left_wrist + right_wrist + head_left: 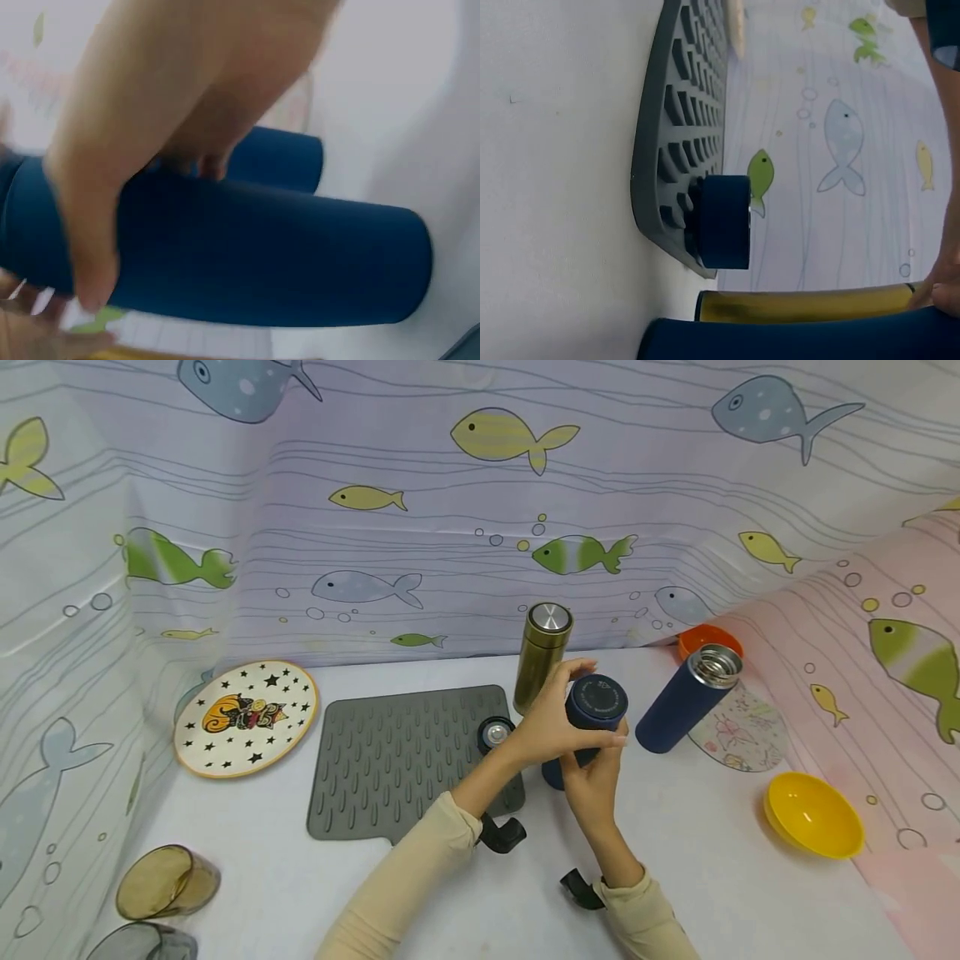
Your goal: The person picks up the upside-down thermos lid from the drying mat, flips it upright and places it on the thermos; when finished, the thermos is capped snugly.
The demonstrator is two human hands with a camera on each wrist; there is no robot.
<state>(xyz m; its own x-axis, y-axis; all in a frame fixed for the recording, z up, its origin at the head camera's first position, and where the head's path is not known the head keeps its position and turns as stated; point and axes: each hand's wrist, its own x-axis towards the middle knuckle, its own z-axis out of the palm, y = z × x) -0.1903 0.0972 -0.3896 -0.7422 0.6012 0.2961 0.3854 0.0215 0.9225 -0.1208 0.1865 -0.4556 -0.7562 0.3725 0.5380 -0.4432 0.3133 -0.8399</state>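
Observation:
A dark blue thermos (553,774) stands on the table, its lid (597,697) on top. My left hand (546,720) grips it at the lid, thumb and fingers on opposite sides. Just below, my right hand (594,787) wraps round the body; the left wrist view shows this right hand (97,202) across the thermos (285,255). To the right stands a second blue thermos (678,708), its steel mouth uncovered. A loose blue lid (726,223) rests on the corner of the grey mat (649,172). Close behind the hands is a gold thermos (534,664) with its lid on.
A star-patterned plate (292,710) is at the left, with an amber glass (168,883) and a grey glass (142,943) nearer. At the right are a yellow bowl (813,817), a floral plate (742,731) and an orange bowl (708,637). A fish-patterned curtain (420,543) hangs behind.

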